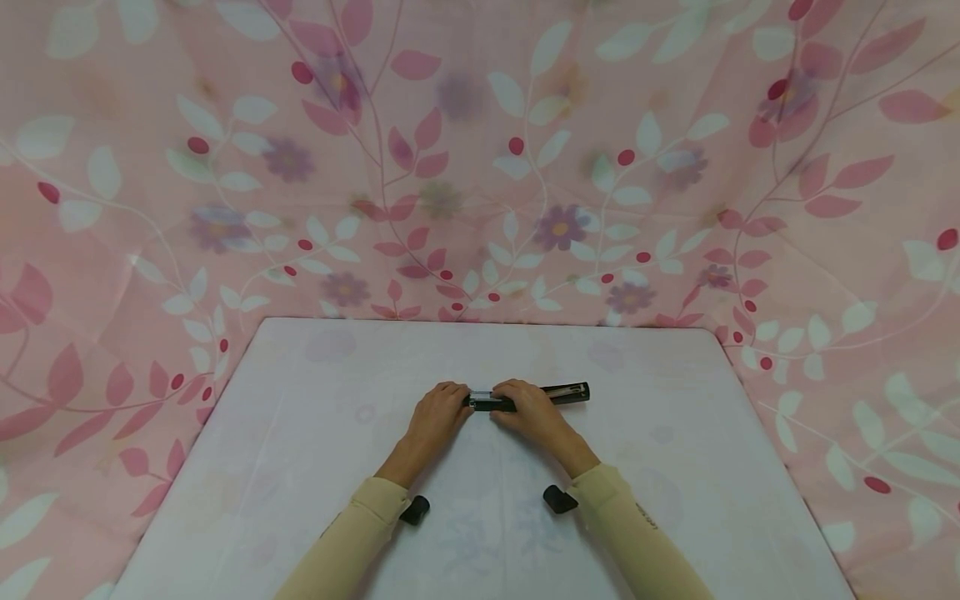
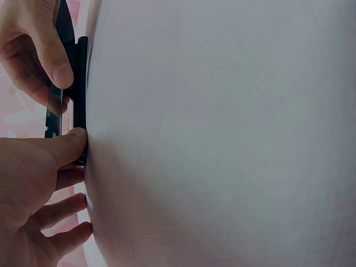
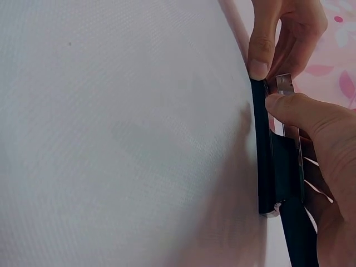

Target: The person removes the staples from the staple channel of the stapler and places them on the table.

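Cloth [image 1: 465, 167], pink with leaves and flowers, fills the upper part of the head view from 9 through 12 to 3 o'clock. White table [image 1: 360, 375] in front of it. Beige sleeves [image 1: 345, 533] come in from 7 and 5 o'clock. Left hand [image 1: 437, 414] sits around 10 to 11 o'clock from the table's middle, right hand [image 1: 531, 410] at 1. Stapler [image 1: 492, 405] lies across both, from just past 11 round to 2 o'clock, opened up; whether it touches the tabletop, cannot tell. Left hand pinches the end of the black base [image 2: 80, 94] between thumb and fingers, other fingers spread apart. Right hand grips the middle, thumb by the metal rail [image 3: 285, 83], fingers behind, partly hidden. Black cover [image 1: 572, 392] folded back, pointing to 3 o'clock beyond the right hand. Small black pieces [image 1: 415, 510] at the cuffs: 4 o'clock of the left cuff, 9 of the right.
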### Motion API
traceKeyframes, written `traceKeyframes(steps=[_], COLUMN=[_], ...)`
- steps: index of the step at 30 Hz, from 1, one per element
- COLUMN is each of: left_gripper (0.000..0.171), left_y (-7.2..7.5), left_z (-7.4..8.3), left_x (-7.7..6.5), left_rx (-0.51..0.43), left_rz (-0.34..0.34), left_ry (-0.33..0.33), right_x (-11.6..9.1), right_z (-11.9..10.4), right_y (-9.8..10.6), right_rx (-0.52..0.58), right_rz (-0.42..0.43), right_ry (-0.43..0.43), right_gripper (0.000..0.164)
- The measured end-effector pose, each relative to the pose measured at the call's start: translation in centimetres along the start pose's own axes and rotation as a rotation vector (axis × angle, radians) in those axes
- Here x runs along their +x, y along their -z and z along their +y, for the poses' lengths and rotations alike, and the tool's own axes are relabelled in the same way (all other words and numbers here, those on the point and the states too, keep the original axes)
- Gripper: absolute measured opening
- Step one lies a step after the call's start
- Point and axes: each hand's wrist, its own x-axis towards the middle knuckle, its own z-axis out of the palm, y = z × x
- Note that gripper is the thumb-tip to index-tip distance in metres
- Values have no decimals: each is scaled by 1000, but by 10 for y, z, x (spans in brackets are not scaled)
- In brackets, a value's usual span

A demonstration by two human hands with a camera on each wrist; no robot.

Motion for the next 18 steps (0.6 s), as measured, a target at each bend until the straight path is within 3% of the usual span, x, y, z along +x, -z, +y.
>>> traceKeyframes(steps=[18], left_gripper=[26], left_y=[-4], left_z=[-3], left_x=[0], left_rx=[7], left_rz=[0], left_ry=[10], right_x=[0], right_z=[-1], right_y=[-2], right_rx=[12], right_rz=[-4], right_ry=[-11], right_gripper=[33])
